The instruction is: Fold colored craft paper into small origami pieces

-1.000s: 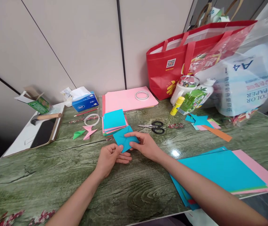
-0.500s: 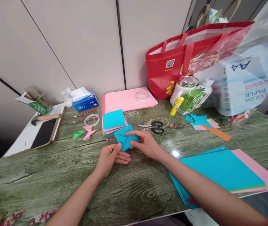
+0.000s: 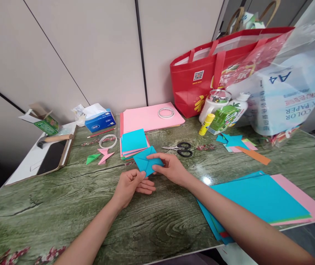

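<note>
A folded blue paper square (image 3: 146, 162), its flaps and creases meeting near the middle, is held tilted above the table between both hands. My left hand (image 3: 132, 185) pinches its near corner between thumb and fingers. My right hand (image 3: 171, 167) grips the right side, thumb and index finger on top of the paper. Just beyond lies a stack of small square papers (image 3: 134, 140), blue on top. To the right of the stack rest black-handled scissors (image 3: 179, 149). Left of it are a folded pink paper piece (image 3: 105, 156) and a folded green one (image 3: 92, 158).
Large coloured sheets (image 3: 256, 197) lie under my right forearm. A glue stick (image 3: 206, 124), green carton (image 3: 223, 119), red bag (image 3: 190, 81) and plastic paper bag (image 3: 287, 95) stand at back right. A tissue box (image 3: 100, 120), tape roll (image 3: 108, 141) and phone (image 3: 51, 157) sit left.
Almost nothing differs. Both hands keep their hold on the blue paper, and the view has shifted very slightly.
</note>
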{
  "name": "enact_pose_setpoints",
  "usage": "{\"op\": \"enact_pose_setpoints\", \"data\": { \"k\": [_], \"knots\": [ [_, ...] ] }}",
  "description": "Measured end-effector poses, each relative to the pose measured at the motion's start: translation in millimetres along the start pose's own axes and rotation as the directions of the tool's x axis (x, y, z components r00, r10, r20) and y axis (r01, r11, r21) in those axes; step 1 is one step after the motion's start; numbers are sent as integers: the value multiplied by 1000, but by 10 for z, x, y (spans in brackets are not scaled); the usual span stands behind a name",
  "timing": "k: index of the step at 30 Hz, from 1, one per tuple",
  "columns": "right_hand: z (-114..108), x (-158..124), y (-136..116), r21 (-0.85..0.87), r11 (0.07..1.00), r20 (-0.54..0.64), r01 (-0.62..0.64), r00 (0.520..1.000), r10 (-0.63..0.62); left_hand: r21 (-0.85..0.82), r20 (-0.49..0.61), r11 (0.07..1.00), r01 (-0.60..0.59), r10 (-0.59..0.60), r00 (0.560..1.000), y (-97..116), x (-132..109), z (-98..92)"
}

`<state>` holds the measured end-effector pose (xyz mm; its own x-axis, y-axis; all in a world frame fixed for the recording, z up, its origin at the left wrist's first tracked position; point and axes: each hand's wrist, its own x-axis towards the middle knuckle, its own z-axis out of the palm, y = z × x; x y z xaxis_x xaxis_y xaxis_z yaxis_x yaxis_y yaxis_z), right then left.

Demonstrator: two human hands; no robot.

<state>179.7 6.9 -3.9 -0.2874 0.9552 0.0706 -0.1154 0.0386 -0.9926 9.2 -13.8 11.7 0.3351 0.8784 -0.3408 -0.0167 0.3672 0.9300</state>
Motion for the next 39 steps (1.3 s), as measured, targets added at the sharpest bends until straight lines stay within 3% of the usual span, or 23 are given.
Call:
{"op": "enact_pose_setpoints", "data": {
  "k": [18,21,24,27,30,33,39],
  "knots": [
    [15,-15,57,-139,988,24,65,998,-62,-24,-38,998,-64,63,997,-42,36,-30],
    [24,-14,47,-95,995,26,38,999,-36,-18,-108,992,-127,124,986,-25,46,4],
    [37,-15,39,-50,999,27,7,1000,-5,26,-208,969,-244,244,947,5,37,40],
    [43,-18,40,-36,999,22,3,1000,-2,53,-170,952,-302,306,937,5,19,47],
    [37,-19,39,-56,998,23,23,999,-22,30,-108,967,-254,256,961,-41,24,24],
    [26,-19,36,-98,994,22,37,999,-35,24,-119,980,-198,200,973,-87,42,-1],
    [20,-17,53,-131,990,7,52,999,-52,-29,-139,979,-202,197,971,-97,58,4]
  ]
}}
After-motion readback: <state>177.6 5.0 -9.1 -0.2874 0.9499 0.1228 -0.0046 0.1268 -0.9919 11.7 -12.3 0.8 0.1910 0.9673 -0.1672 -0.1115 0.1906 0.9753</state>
